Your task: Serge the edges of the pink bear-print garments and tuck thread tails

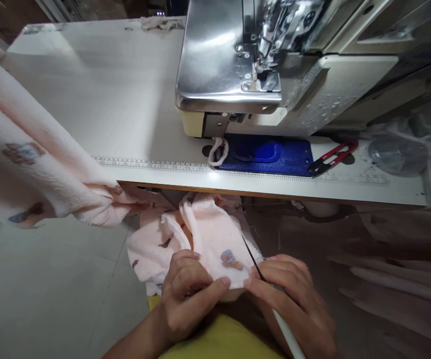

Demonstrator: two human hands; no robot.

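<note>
Pale pink plush fabric point(215, 239) with small printed figures lies over my lap, below the table edge. At its near left edge my left hand point(189, 289) pinches the cloth between thumb and fingers. My right hand point(290, 294) pinches the same edge a little to the right. It also holds a slim pointed tool, with a dark tip point(252, 255) lying over the fabric and a whitish handle point(288, 334) coming out below the palm. I cannot make out the tool's exact kind. Both hands are close together, away from the sewing machine point(215, 60).
The white table point(107, 109) carries a printed ruler scale along its front edge. A blue plate point(268, 154), red-handled thread snips point(335, 157) and a fabric loop point(219, 153) lie before the machine. More pink cloth point(43, 139) drapes at left; a clear round container point(398, 152) stands right.
</note>
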